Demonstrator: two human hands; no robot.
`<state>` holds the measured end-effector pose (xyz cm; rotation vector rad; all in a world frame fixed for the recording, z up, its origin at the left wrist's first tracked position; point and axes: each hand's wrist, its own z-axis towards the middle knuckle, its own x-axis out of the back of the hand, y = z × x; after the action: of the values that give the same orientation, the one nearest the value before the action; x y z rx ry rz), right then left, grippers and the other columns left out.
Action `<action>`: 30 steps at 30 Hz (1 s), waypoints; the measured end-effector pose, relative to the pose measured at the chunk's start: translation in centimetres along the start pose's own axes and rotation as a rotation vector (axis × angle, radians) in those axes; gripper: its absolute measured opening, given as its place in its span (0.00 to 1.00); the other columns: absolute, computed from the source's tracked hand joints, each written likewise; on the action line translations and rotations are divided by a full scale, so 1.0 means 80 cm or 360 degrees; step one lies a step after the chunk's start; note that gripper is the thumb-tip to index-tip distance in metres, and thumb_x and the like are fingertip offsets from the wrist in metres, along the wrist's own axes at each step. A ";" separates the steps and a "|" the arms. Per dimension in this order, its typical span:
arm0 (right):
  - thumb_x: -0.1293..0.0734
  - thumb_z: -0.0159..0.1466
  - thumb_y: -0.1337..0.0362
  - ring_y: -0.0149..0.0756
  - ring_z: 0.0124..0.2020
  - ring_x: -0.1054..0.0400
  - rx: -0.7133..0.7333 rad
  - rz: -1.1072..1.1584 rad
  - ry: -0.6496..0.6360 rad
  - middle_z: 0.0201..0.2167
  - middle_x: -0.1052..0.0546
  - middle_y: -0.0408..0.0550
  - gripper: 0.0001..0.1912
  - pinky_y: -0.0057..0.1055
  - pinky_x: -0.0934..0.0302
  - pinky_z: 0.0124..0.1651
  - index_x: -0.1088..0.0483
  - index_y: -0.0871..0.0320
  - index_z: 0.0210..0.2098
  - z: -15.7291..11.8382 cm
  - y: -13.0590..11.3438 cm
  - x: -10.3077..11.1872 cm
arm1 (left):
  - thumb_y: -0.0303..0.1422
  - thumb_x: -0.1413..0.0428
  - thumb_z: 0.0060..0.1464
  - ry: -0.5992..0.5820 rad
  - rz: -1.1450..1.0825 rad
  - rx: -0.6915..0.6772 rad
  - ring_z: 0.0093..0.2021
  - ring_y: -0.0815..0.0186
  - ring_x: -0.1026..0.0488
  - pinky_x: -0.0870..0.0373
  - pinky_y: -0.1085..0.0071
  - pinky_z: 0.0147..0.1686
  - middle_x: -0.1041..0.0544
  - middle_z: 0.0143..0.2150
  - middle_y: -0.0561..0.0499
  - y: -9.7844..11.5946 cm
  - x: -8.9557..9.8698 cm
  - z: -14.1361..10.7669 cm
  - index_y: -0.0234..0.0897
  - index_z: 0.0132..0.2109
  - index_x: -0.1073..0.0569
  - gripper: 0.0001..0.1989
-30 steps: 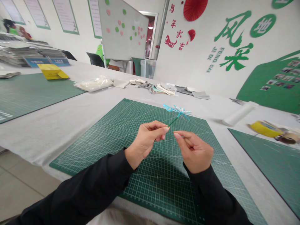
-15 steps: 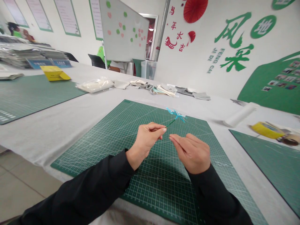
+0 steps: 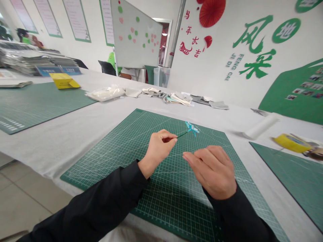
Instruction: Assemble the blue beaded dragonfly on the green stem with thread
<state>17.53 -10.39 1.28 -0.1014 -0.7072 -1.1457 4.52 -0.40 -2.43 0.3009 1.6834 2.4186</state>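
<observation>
Between thumb and fingertips, my left hand (image 3: pixel 161 146) pinches the thin green stem of a small artificial flower (image 3: pixel 192 128). Light blue, shiny petals or strands spread from the stem's far end, which points away to the right. My right hand (image 3: pixel 213 171) is closed, thumb pressed to the curled fingers, to the right of and nearer than the left hand. Whatever those fingers hold, if anything, is hidden or too fine to see. Both hands are above a green cutting mat (image 3: pixel 121 148) with a white grid.
A second mat (image 3: pixel 45 104) lies at left with a yellow card (image 3: pixel 64 81) at its edge; another mat (image 3: pixel 287 168) is at right. Beyond are a plastic bag (image 3: pixel 107 93), cloth pieces (image 3: pixel 180 98), a white roll (image 3: pixel 261 126) and yellow tape (image 3: pixel 292 143). A person (image 3: pixel 24 36) is far left.
My right hand has moved a little down and right, away from the left hand. The flower has turned slightly, its blue end looking more gathered. The view has shifted slightly.
</observation>
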 end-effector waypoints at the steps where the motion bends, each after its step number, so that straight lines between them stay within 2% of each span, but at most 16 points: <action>1: 0.31 0.56 0.74 0.33 0.27 0.42 0.0037 -0.0029 0.0031 0.19 0.27 0.45 0.04 0.33 0.45 0.32 0.25 0.60 0.29 0.002 0.003 0.007 | 0.25 0.43 0.48 -0.0048 0.0120 -0.0094 0.28 0.71 0.32 0.36 0.73 0.28 0.27 0.29 0.50 0.002 0.001 0.000 0.32 0.30 0.22 0.04; 5: 0.30 0.56 0.74 0.35 0.29 0.39 0.0203 -0.0243 0.0010 0.23 0.23 0.44 0.06 0.36 0.43 0.37 0.25 0.59 0.33 0.012 0.019 0.032 | 0.23 0.48 0.52 -0.0251 0.0561 -0.0360 0.30 0.71 0.32 0.36 0.73 0.30 0.28 0.31 0.50 0.008 0.005 -0.004 0.33 0.31 0.23 0.09; 9: 0.31 0.56 0.74 0.36 0.30 0.37 0.0433 -0.0303 -0.0068 0.24 0.22 0.43 0.07 0.36 0.43 0.38 0.25 0.57 0.32 0.018 0.036 0.052 | 0.20 0.52 0.53 -0.0606 0.1115 -0.0613 0.28 0.70 0.35 0.39 0.72 0.29 0.31 0.29 0.50 0.007 0.008 -0.009 0.32 0.24 0.27 0.14; 11: 0.30 0.56 0.73 0.37 0.30 0.37 0.0436 -0.0263 -0.0070 0.24 0.23 0.43 0.08 0.37 0.43 0.38 0.25 0.56 0.34 0.021 0.043 0.065 | 0.21 0.52 0.52 -0.0812 0.1278 -0.0728 0.27 0.70 0.35 0.41 0.71 0.27 0.31 0.30 0.50 0.004 0.009 -0.010 0.32 0.24 0.28 0.13; 13: 0.30 0.55 0.72 0.38 0.30 0.38 0.0321 -0.0240 -0.0044 0.24 0.24 0.43 0.09 0.38 0.43 0.37 0.25 0.54 0.35 0.024 0.051 0.078 | 0.21 0.51 0.52 -0.0979 0.1292 -0.0820 0.29 0.70 0.34 0.41 0.72 0.28 0.31 0.32 0.50 0.004 0.011 -0.012 0.32 0.26 0.27 0.12; 15: 0.29 0.56 0.71 0.38 0.29 0.38 0.0153 -0.0263 -0.0039 0.23 0.25 0.43 0.09 0.38 0.44 0.36 0.25 0.51 0.35 0.028 0.062 0.090 | 0.22 0.51 0.52 -0.1076 0.1216 -0.0875 0.30 0.70 0.33 0.39 0.73 0.29 0.30 0.33 0.50 0.007 0.012 -0.014 0.33 0.27 0.26 0.11; 18: 0.29 0.56 0.67 0.36 0.26 0.38 -0.0046 -0.0341 -0.0053 0.21 0.27 0.42 0.05 0.36 0.44 0.34 0.24 0.50 0.33 0.028 0.094 0.097 | 0.22 0.52 0.53 -0.1128 0.1050 -0.0917 0.30 0.71 0.32 0.38 0.74 0.30 0.28 0.37 0.50 0.016 0.012 -0.017 0.33 0.28 0.25 0.12; 21: 0.29 0.56 0.62 0.33 0.24 0.41 -0.0208 -0.0363 0.0075 0.18 0.30 0.42 0.03 0.33 0.46 0.31 0.23 0.53 0.29 0.010 0.142 0.085 | 0.22 0.51 0.53 -0.1105 0.0839 -0.0950 0.30 0.72 0.30 0.35 0.73 0.32 0.28 0.49 0.47 0.026 0.011 -0.022 0.33 0.32 0.23 0.12; 24: 0.30 0.57 0.56 0.30 0.23 0.43 -0.0639 -0.0262 0.0064 0.18 0.32 0.41 0.09 0.31 0.45 0.31 0.23 0.55 0.26 -0.025 0.188 0.060 | 0.21 0.50 0.52 -0.1125 0.0542 -0.0917 0.34 0.70 0.27 0.33 0.72 0.35 0.31 0.58 0.46 0.034 0.009 -0.028 0.34 0.33 0.22 0.12; 25: 0.31 0.57 0.54 0.30 0.23 0.43 -0.0754 -0.0234 0.0061 0.17 0.33 0.41 0.12 0.30 0.45 0.30 0.23 0.55 0.25 -0.038 0.199 0.050 | 0.21 0.50 0.51 -0.1157 0.0426 -0.0867 0.35 0.69 0.26 0.32 0.73 0.35 0.32 0.58 0.46 0.036 0.007 -0.030 0.34 0.32 0.22 0.12; 26: 0.32 0.57 0.53 0.30 0.24 0.41 -0.0816 -0.0168 -0.0085 0.17 0.32 0.42 0.13 0.30 0.45 0.30 0.22 0.55 0.26 -0.051 0.208 0.039 | 0.20 0.49 0.50 -0.1202 0.0309 -0.0793 0.36 0.68 0.25 0.32 0.73 0.35 0.31 0.58 0.46 0.038 0.006 -0.032 0.35 0.32 0.22 0.12; 27: 0.33 0.58 0.52 0.31 0.24 0.42 -0.0857 -0.0181 -0.0081 0.17 0.32 0.42 0.15 0.30 0.45 0.31 0.23 0.56 0.25 -0.062 0.214 0.029 | 0.20 0.49 0.50 -0.1256 0.0190 -0.0697 0.37 0.67 0.25 0.32 0.73 0.34 0.29 0.56 0.46 0.039 0.006 -0.032 0.35 0.32 0.21 0.12; 30: 0.34 0.57 0.50 0.31 0.24 0.41 -0.0999 -0.0103 -0.0190 0.18 0.31 0.42 0.17 0.32 0.44 0.32 0.23 0.56 0.26 -0.088 0.224 0.003 | 0.23 0.45 0.49 -0.1408 -0.0181 -0.0350 0.38 0.64 0.24 0.30 0.72 0.33 0.21 0.44 0.45 0.037 0.007 -0.030 0.36 0.32 0.21 0.09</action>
<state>36.21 -5.77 0.79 -0.6847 -0.4346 -1.4003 3.25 -3.39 -0.44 1.0155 0.9927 1.8944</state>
